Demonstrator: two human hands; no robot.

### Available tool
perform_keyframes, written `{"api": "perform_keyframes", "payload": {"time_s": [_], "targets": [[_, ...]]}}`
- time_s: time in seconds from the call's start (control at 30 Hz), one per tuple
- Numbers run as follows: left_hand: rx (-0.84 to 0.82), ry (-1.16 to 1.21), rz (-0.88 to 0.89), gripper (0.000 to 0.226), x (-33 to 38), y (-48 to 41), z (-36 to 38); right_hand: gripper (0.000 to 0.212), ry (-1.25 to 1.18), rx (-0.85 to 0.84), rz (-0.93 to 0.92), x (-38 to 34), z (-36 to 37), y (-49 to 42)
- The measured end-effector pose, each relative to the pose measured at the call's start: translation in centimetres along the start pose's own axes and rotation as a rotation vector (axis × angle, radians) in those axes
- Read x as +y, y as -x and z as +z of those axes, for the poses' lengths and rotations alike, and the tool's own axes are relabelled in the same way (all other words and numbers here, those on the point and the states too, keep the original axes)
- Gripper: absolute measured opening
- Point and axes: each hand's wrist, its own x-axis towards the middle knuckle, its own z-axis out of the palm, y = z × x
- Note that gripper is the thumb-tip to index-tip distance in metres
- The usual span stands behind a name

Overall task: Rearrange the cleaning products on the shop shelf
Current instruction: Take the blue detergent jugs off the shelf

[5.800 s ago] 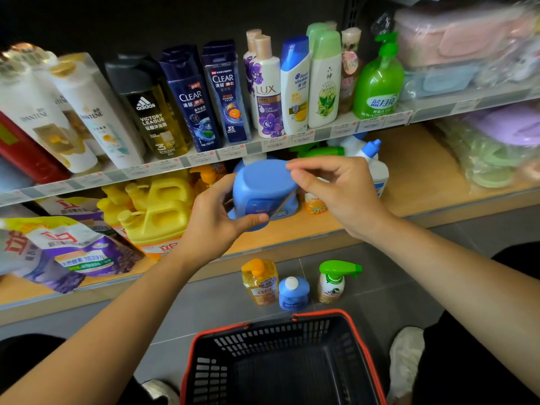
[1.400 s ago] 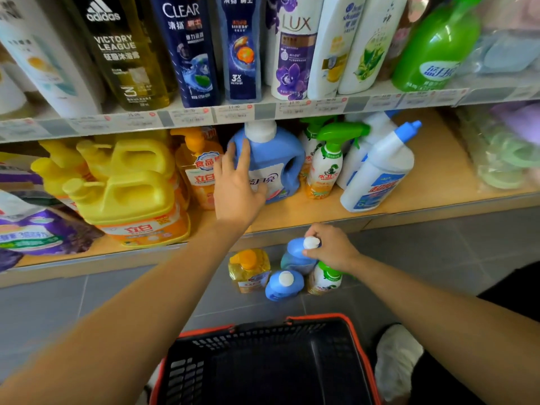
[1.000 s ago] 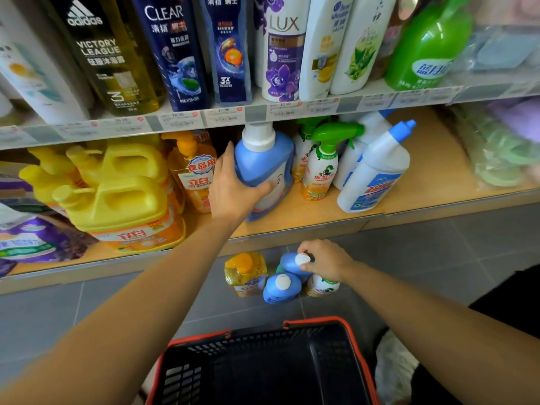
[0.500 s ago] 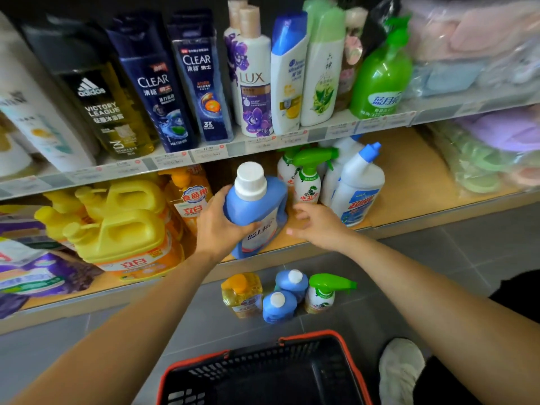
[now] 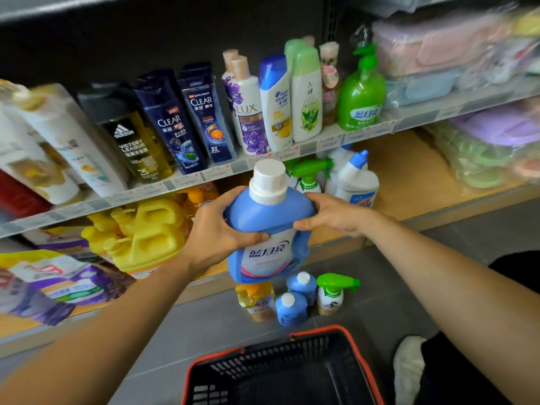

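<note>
- A person held a blue detergent bottle (image 5: 268,217) upright in mid-air with both hands, in front of the lower shelf (image 5: 409,176) and above the floor.
- The left hand (image 5: 216,232) gripped the bottle's left shoulder, with its fingers (image 5: 233,194) curled behind and its thumb across the front. The right hand (image 5: 333,216) clasped the right shoulder, thumb pressed on the front just above the label.
- The bottle looked like stiff moulded plastic and, if full, was probably heavy, with the liquid's weight low down. Its smooth walls could slip in a loose grip. The broad shoulders seemed the safest hold, with the narrow neck under the cap or a palm beneath the base as alternatives.
- It had a blue body, a wide white screw cap and a white label with blue characters above a pink band.
- On the floor below stood two small blue bottles (image 5: 302,283), a yellow bottle (image 5: 255,301) and a green-trigger spray (image 5: 333,290). All were close together beside a red-rimmed basket (image 5: 347,334).
</note>
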Motion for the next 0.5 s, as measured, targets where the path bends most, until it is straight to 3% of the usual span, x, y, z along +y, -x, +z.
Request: {"api": "perform_keyframes", "payload": {"time_s": [0.17,0.3,0.5], "targets": [[-0.04,0.151,-0.027,0.081,2.6,2.5,-2.2,0.068,0.004,-0.036,-0.078,-3.6,1.4,3.3],[0.008,0.218,-0.096,0.072,2.7,5.1,-2.4,0.041,0.061,0.126,-0.135,-5.7,3.9,5.9],[0.228,0.513,-0.185,0.061,3.1,5.6,-0.4,0.055,0.276,0.346,-0.22,-6.1,6.0,8.6]]}}
